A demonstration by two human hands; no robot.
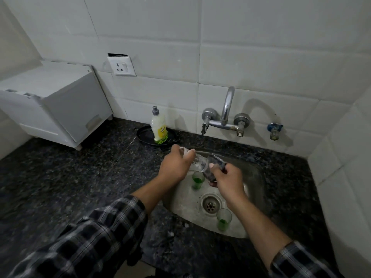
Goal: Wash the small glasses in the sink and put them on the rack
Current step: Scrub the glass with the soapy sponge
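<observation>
Head view: we scrub one small glass [197, 163] over the sink [255, 177].
Left hand [176, 165] fingers grip it, right hand [228, 181] clutches a dark scrubber [212, 167]; rinsing comes next.

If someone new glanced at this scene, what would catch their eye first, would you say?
Most likely the two hands meeting over the steel sink: the left hand grips a clear glass while the right hand holds a dark scrubber against it. Next, two green-tinted small glasses stand in the basin, one under the hands, one right of the drain. A yellow-green soap bottle stands behind on the black counter.
</observation>
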